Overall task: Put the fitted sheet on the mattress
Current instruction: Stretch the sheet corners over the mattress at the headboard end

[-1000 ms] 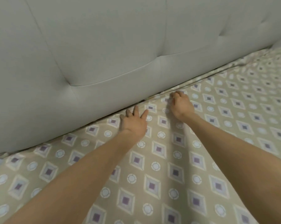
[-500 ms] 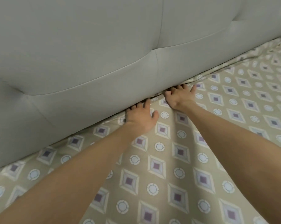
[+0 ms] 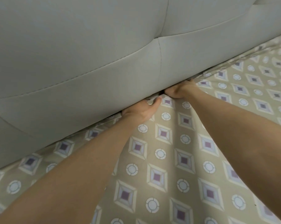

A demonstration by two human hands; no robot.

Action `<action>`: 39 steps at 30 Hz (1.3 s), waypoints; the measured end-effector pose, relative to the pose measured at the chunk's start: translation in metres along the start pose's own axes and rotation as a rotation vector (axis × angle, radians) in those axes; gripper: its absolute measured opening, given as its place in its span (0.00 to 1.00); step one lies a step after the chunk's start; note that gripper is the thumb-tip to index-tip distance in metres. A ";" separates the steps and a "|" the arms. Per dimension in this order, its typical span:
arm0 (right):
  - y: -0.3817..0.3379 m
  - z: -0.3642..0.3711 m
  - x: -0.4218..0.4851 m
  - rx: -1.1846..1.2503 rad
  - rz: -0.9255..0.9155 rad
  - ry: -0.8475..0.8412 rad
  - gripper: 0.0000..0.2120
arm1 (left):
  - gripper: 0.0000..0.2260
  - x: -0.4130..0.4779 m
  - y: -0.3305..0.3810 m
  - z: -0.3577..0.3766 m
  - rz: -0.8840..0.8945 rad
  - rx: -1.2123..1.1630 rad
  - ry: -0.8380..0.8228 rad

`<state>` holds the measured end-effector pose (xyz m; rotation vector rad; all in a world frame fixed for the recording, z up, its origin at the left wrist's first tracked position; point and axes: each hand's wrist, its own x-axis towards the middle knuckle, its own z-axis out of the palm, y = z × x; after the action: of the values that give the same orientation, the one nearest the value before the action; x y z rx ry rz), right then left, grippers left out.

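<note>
Pushing deeper than half a second ago, the left hand (image 3: 140, 111) and right hand (image 3: 182, 89) now bury their fingers in the narrow gap under the headboard (image 3: 104, 62), so neither grip can be told. The fitted sheet (image 3: 169, 159) lies spread over the mattress to its head edge, with open room on both sides.
</note>
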<state>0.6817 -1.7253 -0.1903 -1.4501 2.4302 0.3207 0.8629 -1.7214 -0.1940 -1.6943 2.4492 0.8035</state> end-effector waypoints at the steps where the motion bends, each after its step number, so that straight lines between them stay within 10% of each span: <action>1: 0.001 0.002 -0.001 0.011 0.009 0.000 0.30 | 0.40 0.000 -0.002 0.002 0.026 0.001 0.019; 7: -0.015 0.007 -0.024 0.061 0.052 0.148 0.27 | 0.25 -0.010 -0.020 -0.009 0.264 0.069 0.106; 20: -0.093 0.036 -0.117 0.152 -0.121 0.279 0.22 | 0.18 -0.075 -0.118 -0.029 0.188 0.119 0.176; 39: -0.301 0.074 -0.243 0.138 -0.344 0.298 0.25 | 0.36 -0.213 -0.343 -0.075 0.108 0.172 0.281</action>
<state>1.0665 -1.6428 -0.1841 -1.9237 2.2966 -0.1457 1.2694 -1.6613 -0.1901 -1.7274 2.7179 0.3672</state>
